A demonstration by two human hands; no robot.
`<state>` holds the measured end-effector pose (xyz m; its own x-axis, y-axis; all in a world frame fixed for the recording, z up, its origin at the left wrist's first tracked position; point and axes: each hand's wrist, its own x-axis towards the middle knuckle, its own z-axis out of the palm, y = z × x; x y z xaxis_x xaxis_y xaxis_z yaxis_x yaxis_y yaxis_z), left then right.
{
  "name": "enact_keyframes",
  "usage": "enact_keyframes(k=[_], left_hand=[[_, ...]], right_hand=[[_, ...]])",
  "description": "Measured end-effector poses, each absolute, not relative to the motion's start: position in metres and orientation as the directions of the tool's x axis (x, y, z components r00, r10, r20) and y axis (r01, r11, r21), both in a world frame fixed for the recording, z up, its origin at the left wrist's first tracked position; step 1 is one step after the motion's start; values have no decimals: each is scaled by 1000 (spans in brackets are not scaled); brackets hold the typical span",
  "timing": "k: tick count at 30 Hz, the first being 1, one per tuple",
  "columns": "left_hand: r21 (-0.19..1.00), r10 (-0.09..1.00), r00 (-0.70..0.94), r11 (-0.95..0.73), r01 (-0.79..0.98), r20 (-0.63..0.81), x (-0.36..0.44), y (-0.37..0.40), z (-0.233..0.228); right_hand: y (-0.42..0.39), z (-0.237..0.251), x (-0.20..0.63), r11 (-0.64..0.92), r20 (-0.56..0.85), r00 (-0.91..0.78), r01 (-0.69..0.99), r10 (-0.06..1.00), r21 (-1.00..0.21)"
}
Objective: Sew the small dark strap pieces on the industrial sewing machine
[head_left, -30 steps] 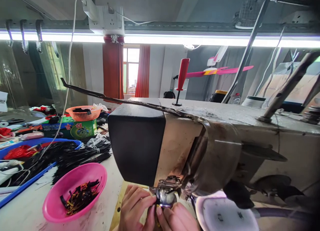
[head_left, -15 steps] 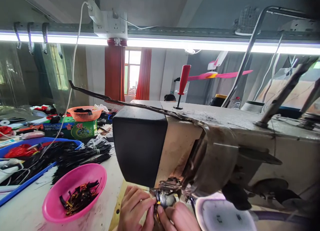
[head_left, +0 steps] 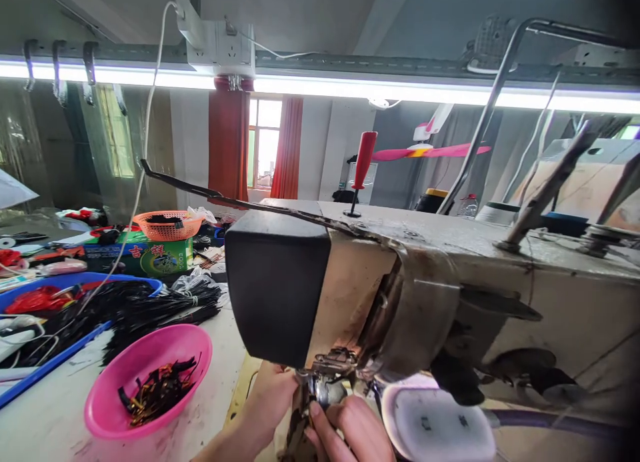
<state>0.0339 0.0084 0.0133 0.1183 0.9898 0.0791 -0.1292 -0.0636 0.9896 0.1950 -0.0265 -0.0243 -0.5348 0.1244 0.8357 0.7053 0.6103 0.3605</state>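
Note:
A sewing machine (head_left: 365,269) with a black end cover (head_left: 277,289) fills the middle and right. Below its head, my left hand (head_left: 273,395) reaches in at the left of the metal presser-foot parts (head_left: 327,385). Its fingertips are hidden behind those parts, so their grip does not show. My right hand (head_left: 355,429) is close in front of the same parts, fingers bent and pressed together. What they pinch is too small and covered to make out. To the left stands a pink bowl (head_left: 97,409) holding short black and gold strips (head_left: 163,392).
Bundles of black strips (head_left: 165,309) lie behind the bowl, next to a blue tray (head_left: 55,375). Farther back, an orange basket (head_left: 167,229) rests on a green box (head_left: 170,255). A red-handled screwdriver (head_left: 365,162) stands on the machine; a white lamp-like panel (head_left: 440,422) glows at right.
My left hand has moved farther in beside the presser foot, its fingers passing out of sight. The right hand stays near the same spot. The view has shifted slightly.

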Motion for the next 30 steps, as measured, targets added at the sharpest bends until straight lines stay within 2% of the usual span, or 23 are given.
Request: enact_keyframes(k=[2,5,10,15,18,22,24,30], left_hand=[[982,985,156,-50,-183,80,36,7,21],[984,986,135,-72,-165,95,37,3,22],[987,986,37,-160,-25,161,37,3,11],[967,971,-97,-203,151,219,26,5,0],[975,978,-37,-200,93,204,15,-1,1],[996,994,113,-2,-88,12,11,-8,13],[993,990,138,41,-108,-26,15,-9,19],[998,974,225,37,-60,-22,20,-3,31]], right_hand=[[-28,-22,193,609,822,-552,703,139,369],[-33,-19,190,618,822,-539,714,184,330],[-41,-20,185,645,833,-473,738,286,197],[-41,-25,188,640,859,-418,754,295,147],[-36,-22,195,639,891,-340,765,302,76],[-32,-15,197,638,913,-264,770,312,4],[-31,-14,194,657,916,-264,754,302,1],[-28,-30,193,643,944,-252,764,212,59]])
